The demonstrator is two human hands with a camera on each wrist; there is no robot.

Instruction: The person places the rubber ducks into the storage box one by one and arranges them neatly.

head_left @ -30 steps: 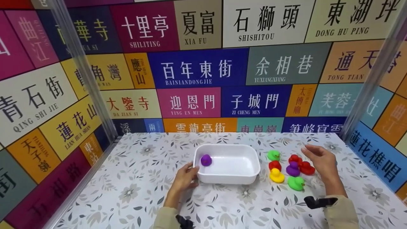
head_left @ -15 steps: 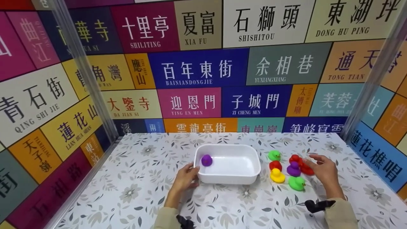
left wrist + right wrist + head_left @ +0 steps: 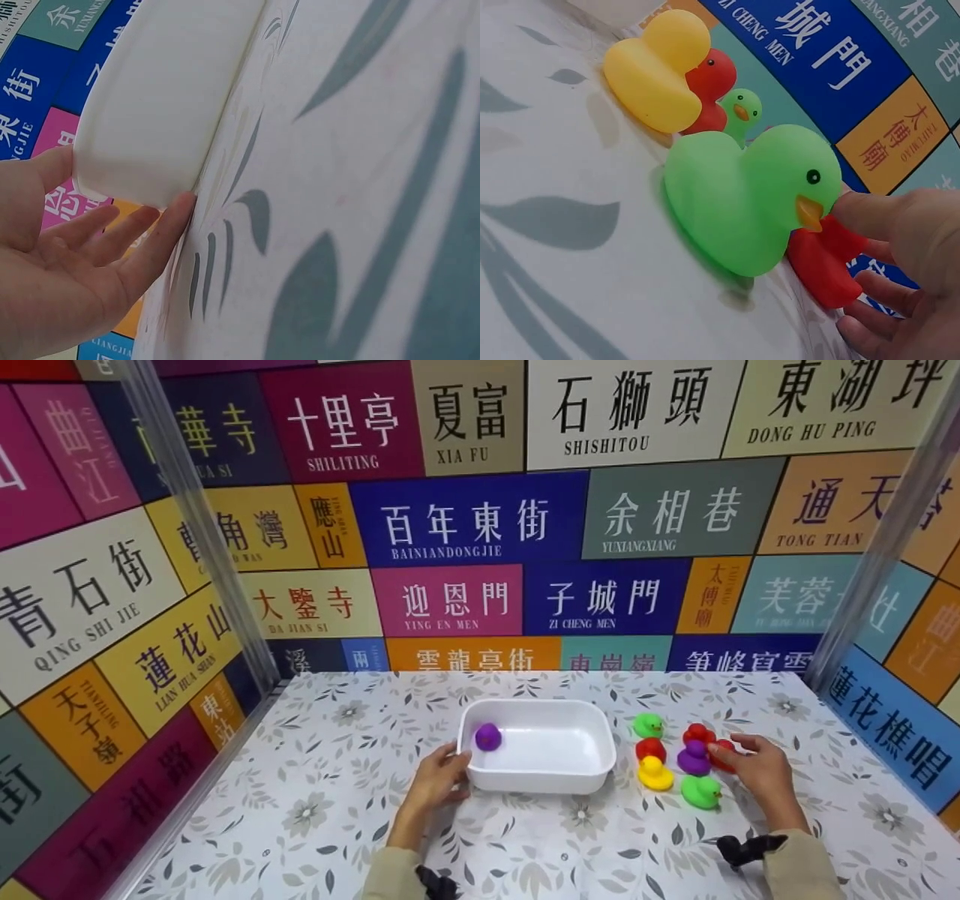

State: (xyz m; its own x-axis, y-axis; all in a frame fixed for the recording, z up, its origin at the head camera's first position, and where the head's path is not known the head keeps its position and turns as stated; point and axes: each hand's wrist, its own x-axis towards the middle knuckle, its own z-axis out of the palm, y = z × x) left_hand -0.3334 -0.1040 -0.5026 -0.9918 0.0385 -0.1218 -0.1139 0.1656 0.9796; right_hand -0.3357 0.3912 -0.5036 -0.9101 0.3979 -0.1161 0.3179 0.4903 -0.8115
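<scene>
A white plastic tub (image 3: 538, 782) stands on the table with a purple rubber duck (image 3: 488, 737) at its left end. My left hand (image 3: 439, 776) holds that end, thumb at the rim and fingertips low against the outer wall, as the left wrist view shows. To the right, my right hand (image 3: 761, 771) has thumb and fingers around a red rubber duck (image 3: 821, 270), partly hidden by the thumb and by a green duck (image 3: 742, 195). A second purple duck (image 3: 694, 758) and another red duck (image 3: 698, 733) sit close beside it.
Left of that group sit a yellow duck (image 3: 655, 774), a red duck (image 3: 651, 751) and a green duck (image 3: 648, 726), between the tub and the right hand. A flower-patterned cloth (image 3: 322, 802) covers the table. Sign-covered walls (image 3: 465, 521) stand behind and at both sides.
My right hand has come down and left from beyond the ducks onto the red duck, its fingers closing around it. The left hand and the tub have stayed in place.
</scene>
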